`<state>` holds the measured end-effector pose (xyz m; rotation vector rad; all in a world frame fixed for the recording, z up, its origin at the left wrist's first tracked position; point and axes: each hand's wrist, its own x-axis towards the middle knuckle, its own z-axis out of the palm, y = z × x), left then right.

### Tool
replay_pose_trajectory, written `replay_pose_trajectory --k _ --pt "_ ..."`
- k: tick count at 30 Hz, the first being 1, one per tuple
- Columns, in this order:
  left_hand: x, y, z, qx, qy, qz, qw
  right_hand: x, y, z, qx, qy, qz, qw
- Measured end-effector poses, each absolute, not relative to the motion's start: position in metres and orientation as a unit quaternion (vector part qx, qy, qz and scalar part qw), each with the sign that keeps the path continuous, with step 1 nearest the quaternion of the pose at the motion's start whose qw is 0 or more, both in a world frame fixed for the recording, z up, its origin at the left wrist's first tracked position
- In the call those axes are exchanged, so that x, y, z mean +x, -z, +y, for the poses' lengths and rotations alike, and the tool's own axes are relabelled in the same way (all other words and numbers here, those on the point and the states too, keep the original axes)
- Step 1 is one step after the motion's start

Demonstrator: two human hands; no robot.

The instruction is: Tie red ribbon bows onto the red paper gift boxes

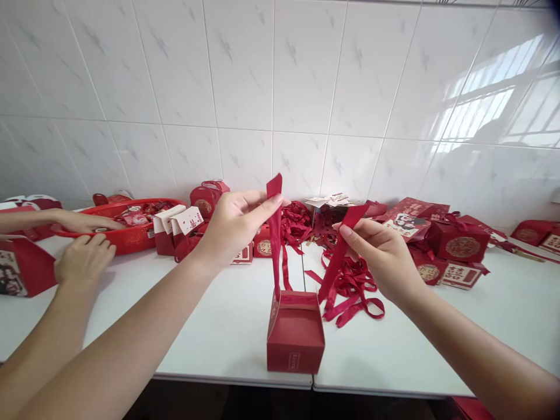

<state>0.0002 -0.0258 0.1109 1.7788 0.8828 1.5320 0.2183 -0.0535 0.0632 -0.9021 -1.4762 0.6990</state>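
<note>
A small red gift box (296, 341) stands near the table's front edge, with a dark red ribbon (275, 233) running through its top. My left hand (238, 224) pinches one end of this ribbon between thumb and fingers, up and to the left of the box. On the other side, my right hand (378, 251) pinches the opposite end, above and to the right. Both ribbon ends rise from the box in a V. Behind my right hand lies a loose heap of red ribbons (352, 283).
At the left, another person's hands (85, 256) are at a red plastic basket (135, 238) of wrapped pieces. Several red boxes (459, 239) are piled at the right. More boxes (177, 227) stand beside the basket. A tiled wall (245, 70) closes off the back.
</note>
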Motion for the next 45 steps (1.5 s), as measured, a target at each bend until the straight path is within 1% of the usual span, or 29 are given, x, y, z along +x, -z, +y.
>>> replay_pose_trajectory --k 5,9,12,14,16,19,22,24,27,29,32,35,38,40,41,43,45 --pt "0.001 -0.112 -0.026 0.69 -0.553 0.31 0.35 0.222 -0.068 -0.054 -0.389 -0.311 -0.626 0.6" --pt "0.0 -0.105 -0.029 0.695 -0.535 0.298 0.376 0.225 -0.07 -0.055 -0.368 -0.318 -0.612 0.624" --pt "-0.001 -0.101 -0.033 0.7 -0.542 0.29 0.363 0.222 -0.074 -0.054 -0.338 -0.367 -0.594 0.631" --pt "0.001 -0.1 -0.036 0.715 -0.53 0.276 0.362 0.216 -0.076 -0.051 -0.331 -0.416 -0.584 0.614" --pt "0.004 -0.098 -0.04 0.741 -0.498 0.272 0.36 0.209 -0.076 -0.048 -0.35 -0.44 -0.583 0.587" --pt "0.012 -0.093 -0.046 0.772 -0.47 0.298 0.308 0.198 -0.074 -0.048 -0.383 -0.428 -0.604 0.553" --pt "0.019 -0.086 -0.051 0.774 -0.473 0.331 0.259 0.188 -0.071 -0.056 -0.379 -0.415 -0.643 0.52" --pt "0.021 -0.082 -0.052 0.768 -0.475 0.347 0.252 0.184 -0.07 -0.065 -0.355 -0.42 -0.666 0.504" --pt "0.02 -0.079 -0.052 0.76 -0.478 0.357 0.258 0.181 -0.069 -0.074 -0.316 -0.448 -0.668 0.503" --pt "0.02 -0.079 -0.052 0.757 -0.466 0.358 0.285 0.181 -0.067 -0.074 -0.303 -0.473 -0.655 0.506" --pt "0.018 -0.078 -0.049 0.759 -0.417 0.344 0.363 0.181 -0.062 -0.069 -0.283 -0.537 -0.63 0.485" --pt "0.015 -0.075 -0.044 0.761 -0.368 0.298 0.444 0.18 -0.056 -0.064 -0.249 -0.613 -0.596 0.456" --pt "0.009 -0.069 -0.037 0.754 -0.333 0.256 0.505 0.18 -0.051 -0.062 -0.229 -0.647 -0.565 0.459" --pt "0.004 -0.066 -0.033 0.755 -0.322 0.244 0.516 0.183 -0.051 -0.06 -0.237 -0.619 -0.577 0.476" --pt "0.002 -0.064 -0.031 0.754 -0.327 0.245 0.515 0.186 -0.051 -0.058 -0.248 -0.579 -0.606 0.485" --pt "-0.001 -0.062 -0.027 0.735 -0.353 0.251 0.522 0.193 -0.052 -0.056 -0.265 -0.433 -0.707 0.491" --pt "-0.003 -0.061 -0.025 0.698 -0.381 0.244 0.555 0.201 -0.053 -0.054 -0.254 -0.227 -0.81 0.478"
